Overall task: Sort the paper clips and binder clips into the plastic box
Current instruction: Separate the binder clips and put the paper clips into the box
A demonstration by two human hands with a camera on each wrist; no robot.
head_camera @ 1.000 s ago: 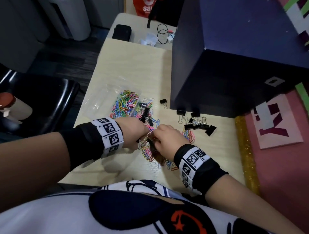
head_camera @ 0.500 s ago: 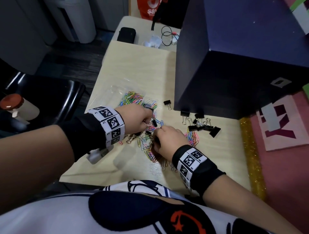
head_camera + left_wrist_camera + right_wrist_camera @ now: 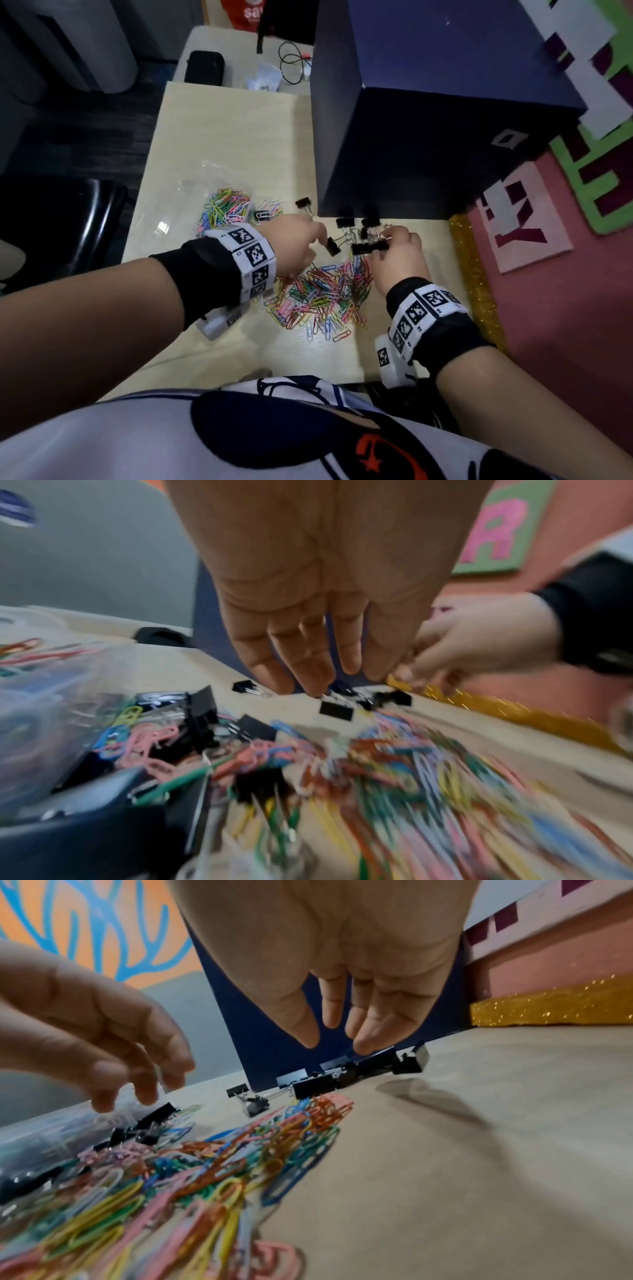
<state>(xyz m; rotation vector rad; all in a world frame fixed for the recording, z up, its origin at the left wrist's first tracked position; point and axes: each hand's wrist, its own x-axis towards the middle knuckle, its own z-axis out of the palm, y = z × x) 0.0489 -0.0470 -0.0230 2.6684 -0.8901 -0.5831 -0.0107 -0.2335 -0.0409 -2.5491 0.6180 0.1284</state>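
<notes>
A loose pile of coloured paper clips (image 3: 322,294) lies on the pale table (image 3: 233,137), between my wrists. Black binder clips (image 3: 344,222) are scattered just beyond it, at the foot of a dark blue box. The clear plastic box (image 3: 178,205) sits at the left with paper clips (image 3: 226,205) and a few binder clips in it. My left hand (image 3: 317,236) reaches over the pile, fingers hanging loosely above a tilted binder clip (image 3: 332,245), holding nothing. My right hand (image 3: 383,243) hovers over another binder clip (image 3: 368,248); in the right wrist view its thumb and fingers (image 3: 365,1042) are apart with nothing between them.
The tall dark blue box (image 3: 411,137) walls off the table's far right. A gold glitter strip (image 3: 472,274) runs along the right edge, with pink board beyond. A black chair (image 3: 68,219) stands at the left. A black pouch (image 3: 204,66) and cables lie on the far table.
Both hands have left the paper clip pile and moved forward and right to the binder clips by the blue box. The pile now lies uncovered.
</notes>
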